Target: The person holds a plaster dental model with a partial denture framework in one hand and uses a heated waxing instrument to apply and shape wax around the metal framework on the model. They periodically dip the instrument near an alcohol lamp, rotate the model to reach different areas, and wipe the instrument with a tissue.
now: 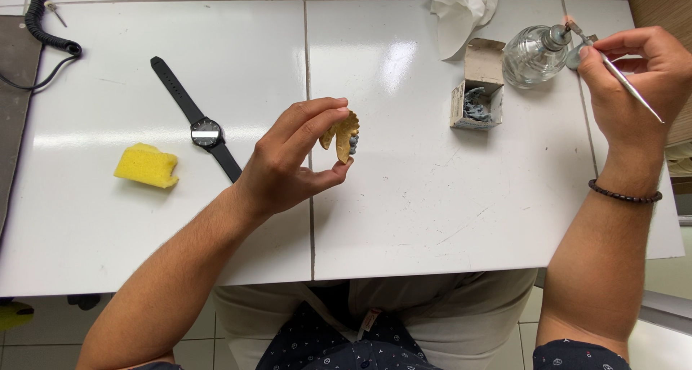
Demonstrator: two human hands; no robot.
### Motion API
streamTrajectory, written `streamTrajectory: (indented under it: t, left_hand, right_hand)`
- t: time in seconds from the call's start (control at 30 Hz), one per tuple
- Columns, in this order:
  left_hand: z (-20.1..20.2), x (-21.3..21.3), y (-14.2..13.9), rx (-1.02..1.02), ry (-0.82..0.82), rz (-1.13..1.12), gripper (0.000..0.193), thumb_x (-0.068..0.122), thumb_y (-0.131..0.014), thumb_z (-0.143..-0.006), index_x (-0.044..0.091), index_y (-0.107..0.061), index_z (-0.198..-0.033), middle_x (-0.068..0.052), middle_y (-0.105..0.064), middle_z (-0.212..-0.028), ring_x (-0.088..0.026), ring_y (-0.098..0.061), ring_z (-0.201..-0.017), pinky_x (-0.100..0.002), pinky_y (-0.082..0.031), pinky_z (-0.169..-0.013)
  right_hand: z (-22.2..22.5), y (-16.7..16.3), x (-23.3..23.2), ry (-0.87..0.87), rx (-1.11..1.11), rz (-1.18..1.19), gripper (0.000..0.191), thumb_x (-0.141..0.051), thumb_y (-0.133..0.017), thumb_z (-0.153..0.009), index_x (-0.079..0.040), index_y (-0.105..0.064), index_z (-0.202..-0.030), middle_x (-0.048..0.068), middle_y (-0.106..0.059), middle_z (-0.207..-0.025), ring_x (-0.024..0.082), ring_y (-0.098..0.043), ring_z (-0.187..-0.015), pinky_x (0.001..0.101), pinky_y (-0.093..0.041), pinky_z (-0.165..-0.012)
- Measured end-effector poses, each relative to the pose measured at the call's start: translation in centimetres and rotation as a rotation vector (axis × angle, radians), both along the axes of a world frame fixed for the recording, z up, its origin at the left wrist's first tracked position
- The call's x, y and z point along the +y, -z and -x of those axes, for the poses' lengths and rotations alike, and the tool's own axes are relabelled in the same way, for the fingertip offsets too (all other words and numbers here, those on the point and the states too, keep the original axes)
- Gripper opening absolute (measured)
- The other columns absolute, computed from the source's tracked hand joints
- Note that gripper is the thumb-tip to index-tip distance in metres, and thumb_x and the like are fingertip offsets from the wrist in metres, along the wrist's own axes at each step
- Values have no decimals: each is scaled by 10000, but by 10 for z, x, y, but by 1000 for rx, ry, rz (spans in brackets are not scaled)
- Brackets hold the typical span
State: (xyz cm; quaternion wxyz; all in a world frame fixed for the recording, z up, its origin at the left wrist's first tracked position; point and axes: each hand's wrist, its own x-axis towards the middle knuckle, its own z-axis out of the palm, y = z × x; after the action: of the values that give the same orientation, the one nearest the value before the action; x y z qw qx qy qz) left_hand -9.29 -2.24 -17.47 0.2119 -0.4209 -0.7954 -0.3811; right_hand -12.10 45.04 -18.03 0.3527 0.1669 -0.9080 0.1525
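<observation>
My left hand (292, 157) holds a small tan dental cast (342, 134) with a bit of grey-blue wax on it, pinched between thumb and fingers above the middle of the white tiled table (404, 219). My right hand (638, 78) is at the far right and grips a thin metal instrument (620, 78). The instrument's tip rests at the metal top of a round glass burner (532, 54).
A small open cardboard box (478, 85) with grey-blue wax pieces stands left of the burner. A crumpled white tissue (461, 10) lies behind it. A black wristwatch (200, 125) and a yellow sponge (146, 165) lie at left, a black coiled cord (42, 20) at the far left corner.
</observation>
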Motion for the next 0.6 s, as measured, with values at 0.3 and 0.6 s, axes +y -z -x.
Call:
streamTrajectory:
  t: [0.3,0.6]
  left_hand:
    - [1,-1,1,-2,-2,18,644,57,-896,-834,32,-543,-1372,-133,-592,-1370,-269,-652,-1263,-336,-607,-1012]
    - [1,-2,2,-1,-5,13,647,57,-899,-836,31,-542,-1375,-139,-592,-1373,-273,-647,-1278,-336,-604,-1019]
  right_hand:
    - [-1,-1,2,-14,-24,28,89,86,-727,-997,55,-676,-1061,164,-751,-1035,211,-774,-950,278,-649,-843]
    - [0,-2,1,-21,-23,11,90,85,-733,-1004,56,-670,-1063,168,-749,-1035,212,-772,-955,279,-651,-841]
